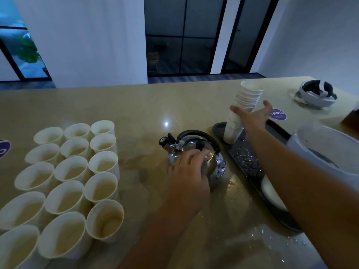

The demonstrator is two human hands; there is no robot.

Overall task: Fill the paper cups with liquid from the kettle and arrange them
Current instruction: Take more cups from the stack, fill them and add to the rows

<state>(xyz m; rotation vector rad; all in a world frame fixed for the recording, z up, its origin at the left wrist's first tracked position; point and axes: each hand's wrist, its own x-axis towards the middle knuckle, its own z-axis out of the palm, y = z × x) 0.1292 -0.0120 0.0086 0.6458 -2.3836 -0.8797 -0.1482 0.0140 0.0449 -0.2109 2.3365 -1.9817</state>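
My right hand (pixel 252 117) spread, at upright cup stack (pixel 242 113) far right; left hand (pixel 188 171) rests loosely on kettle (pixel 196 160).

Filled cups (pixel 64 177) grouped at nine o'clock on counter (pixel 136 105). Kettle (pixel 196 158) centre; tray (pixel 250 171) with cup stack (pixel 242 111) at two o'clock.

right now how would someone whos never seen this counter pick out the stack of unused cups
Start at the dark tray on the counter's right side, beside the steel kettle. At its far end the stack of paper cups stands, right hand reaching for it. It is the only nested tower; the other cups stand singly at left.
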